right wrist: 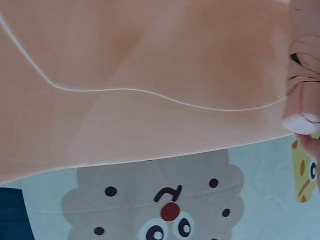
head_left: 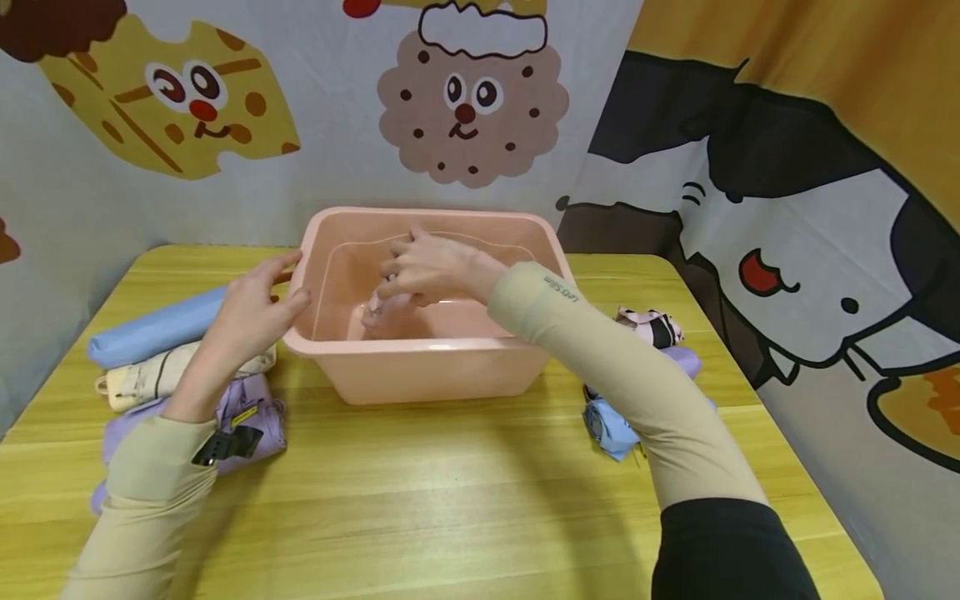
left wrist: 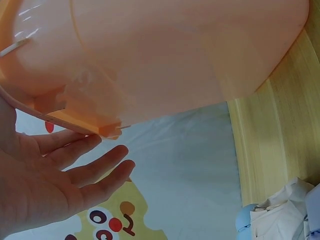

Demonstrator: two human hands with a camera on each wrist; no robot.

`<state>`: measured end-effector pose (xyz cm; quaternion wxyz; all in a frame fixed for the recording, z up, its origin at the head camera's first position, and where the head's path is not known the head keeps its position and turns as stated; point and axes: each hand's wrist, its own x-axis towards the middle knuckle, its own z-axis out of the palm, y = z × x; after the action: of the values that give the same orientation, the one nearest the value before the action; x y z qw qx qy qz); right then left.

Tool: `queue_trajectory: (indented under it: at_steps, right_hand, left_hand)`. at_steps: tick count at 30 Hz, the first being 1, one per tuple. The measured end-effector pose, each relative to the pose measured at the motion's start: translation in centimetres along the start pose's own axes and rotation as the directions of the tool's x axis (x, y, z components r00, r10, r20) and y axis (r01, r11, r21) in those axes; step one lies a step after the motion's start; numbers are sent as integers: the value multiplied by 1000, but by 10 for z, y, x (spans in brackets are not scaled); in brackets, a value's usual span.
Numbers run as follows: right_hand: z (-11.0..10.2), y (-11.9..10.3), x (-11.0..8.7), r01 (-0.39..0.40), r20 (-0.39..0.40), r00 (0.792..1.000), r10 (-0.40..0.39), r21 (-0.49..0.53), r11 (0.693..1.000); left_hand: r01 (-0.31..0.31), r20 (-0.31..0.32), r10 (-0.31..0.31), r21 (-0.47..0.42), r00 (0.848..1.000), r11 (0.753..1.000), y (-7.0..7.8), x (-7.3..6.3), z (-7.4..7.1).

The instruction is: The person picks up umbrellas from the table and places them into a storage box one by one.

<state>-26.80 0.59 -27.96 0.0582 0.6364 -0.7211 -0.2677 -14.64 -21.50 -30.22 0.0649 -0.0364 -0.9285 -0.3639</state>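
Observation:
A pink plastic basin (head_left: 427, 367) stands on the table. My left hand (head_left: 255, 308) is at its left rim; in the left wrist view the fingers (left wrist: 107, 182) are spread and nearly straight, while the thumb is hidden. My right hand (head_left: 431, 267) reaches down inside the basin, its fingers bent around a pink folded umbrella (head_left: 386, 310). The right wrist view shows this umbrella (right wrist: 304, 95) as a rolled bundle with dark-edged folds and a whitish round end, a finger against that end. Most of the right hand is outside that view.
Left of the basin lie a long blue roll (head_left: 157, 327), a cream folded umbrella (head_left: 146, 379) and a purple folded bundle (head_left: 258, 421). Several small bundles, one light blue (head_left: 611, 429) and one pink and black (head_left: 652, 327), lie partly behind my right arm. A cartoon-printed curtain (head_left: 330, 100) hangs behind.

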Motion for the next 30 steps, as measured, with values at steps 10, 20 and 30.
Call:
queue_trajectory:
  at_steps: [10,20,30]
  right_hand:
    - [1,-2,1,-29,136,990,22,54,998]
    - [-9,6,-18,-111,56,993,103,171,979]
    - [-37,20,-84,-374,35,914,404,464,803]
  left_hand:
    - [7,7,-6,-9,1000,1000,-1,0,1]
    - [1,12,-1,-24,1000,1000,-2,-1,0]
    - [-9,15,10,-39,1000,999,-2,0,1]
